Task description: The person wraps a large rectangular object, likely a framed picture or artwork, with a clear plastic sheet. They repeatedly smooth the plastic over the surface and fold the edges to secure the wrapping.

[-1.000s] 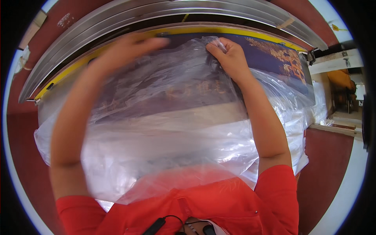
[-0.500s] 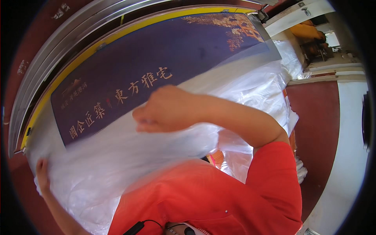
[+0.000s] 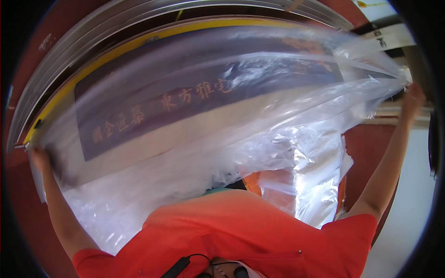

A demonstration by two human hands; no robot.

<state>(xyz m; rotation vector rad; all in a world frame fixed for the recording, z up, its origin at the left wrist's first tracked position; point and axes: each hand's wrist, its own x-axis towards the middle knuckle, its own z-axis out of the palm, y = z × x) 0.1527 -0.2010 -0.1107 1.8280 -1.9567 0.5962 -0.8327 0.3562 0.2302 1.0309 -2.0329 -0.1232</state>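
Observation:
A long dark blue panel (image 3: 153,111) with gold lettering lies in front of me, its branch pattern at the right end blurred under clear plastic film (image 3: 259,69). At the far right, my right hand (image 3: 414,96) is closed on a gathered corner of the film, arm stretched out. The film fans from that hand across the panel in folds. Over at the left end, my left hand (image 3: 41,158) is closed at the film's edge beside the panel's pale border. Motion blurs its fingertips. More crumpled film (image 3: 315,162) hangs along the near side.
A yellow strip (image 3: 139,41) runs behind the panel, with curved grey metal rails (image 3: 92,46) beyond. An orange surface (image 3: 253,183) shows beneath the film near my body. Dark red floor (image 3: 366,148) and a pale wall strip (image 3: 408,199) lie to the right.
My right hand has swung from over the panel's middle to the far right, drawing film across the panel. My left hand has moved up toward the panel's left corner.

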